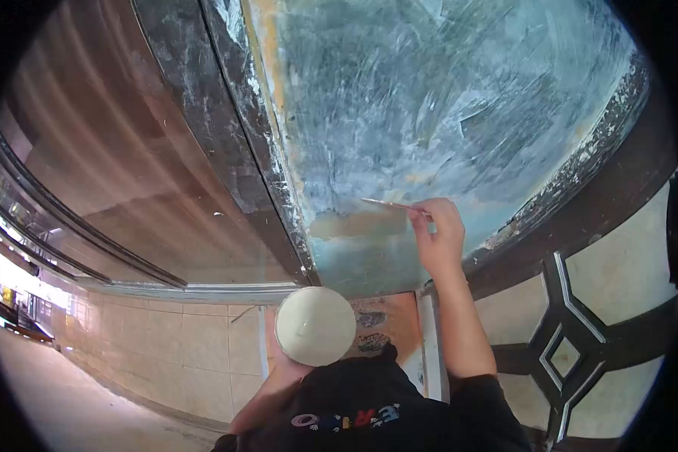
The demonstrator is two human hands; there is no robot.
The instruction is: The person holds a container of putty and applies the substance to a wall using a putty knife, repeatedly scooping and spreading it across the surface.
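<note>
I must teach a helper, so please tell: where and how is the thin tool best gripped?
Probably by the handle, pinched from the right: the thin tool is narrow, its tip points left, and the right hand pinches the opposite end.

A brown window (151,173) shows wavy folds in its pane. Along the window's bottom runs a pale ledge (237,287); below it are beige tiles (181,343). Well right of the window stands a dark lattice (591,350) with pale panels (618,226).

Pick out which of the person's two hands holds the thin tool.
The right hand, raised before the blue-streaked surface, pinches the thin tool; the left hand is mostly hidden beneath the round, pale object.
</note>
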